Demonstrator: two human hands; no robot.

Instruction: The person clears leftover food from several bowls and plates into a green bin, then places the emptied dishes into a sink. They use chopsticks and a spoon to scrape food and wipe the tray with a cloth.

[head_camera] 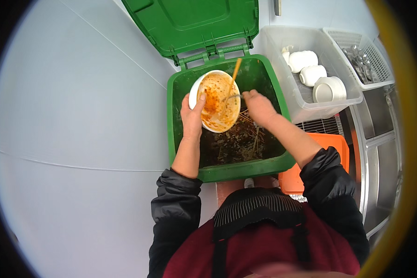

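My left hand [193,116] grips the left rim of a white bowl [218,95], its thumb inside. The bowl is tilted over a green wheeled waste bin [246,173], and orange-brown sauce residue coats its inner side. A wooden stick or chopstick [235,71] leans in the bowl and sticks up past the rim. Beside the bowl's right rim, my right hand [259,106] is closed on the handle of a metal utensil [233,96], probably a spoon, that reaches into the bowl. Its far end is hard to make out. Food scraps and thin sticks [243,139] lie inside the bin.
The bin's green lid [198,24] is flipped back against the wall. At right stand a clear plastic tub [312,106] of white bowls, a white basket [378,62] of metal cutlery and a steel sink [371,139]. An orange container [337,149] sits below; a pale wall [83,104] is left.
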